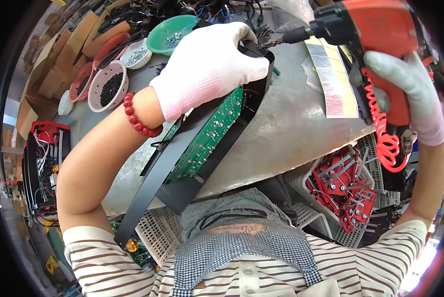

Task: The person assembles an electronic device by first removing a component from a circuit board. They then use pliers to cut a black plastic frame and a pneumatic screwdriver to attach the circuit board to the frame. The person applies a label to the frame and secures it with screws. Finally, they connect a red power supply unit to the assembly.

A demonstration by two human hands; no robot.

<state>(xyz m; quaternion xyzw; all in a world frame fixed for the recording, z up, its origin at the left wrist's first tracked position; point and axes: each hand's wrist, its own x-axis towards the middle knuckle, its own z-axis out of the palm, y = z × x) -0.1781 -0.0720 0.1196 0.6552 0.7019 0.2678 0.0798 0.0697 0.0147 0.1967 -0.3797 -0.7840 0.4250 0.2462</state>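
My left hand (207,64), in a white glove with a pink cuff, is wrapped over the upper end of a long black housing (155,175). The housing lies slanted across the table's front edge, its lower end reaching toward my left elbow. Along its open side runs a green circuit board (209,136) with solder points. My gloved right hand (417,94) grips a red pistol-shaped power screwdriver (388,24). Its bit (276,43) points left at the housing's upper end, beside my left fingers; I cannot tell whether the tip touches. A red coiled hose (378,116) hangs below the handle.
On the metal table (301,131) stand a green bowl (155,42) of screws and a pale bowl (95,91) of black screws. Printed sheets (336,89) lie at right. Red parts (338,185) fill a crate below the front edge. A red-and-black assembly (43,163) stands far left.
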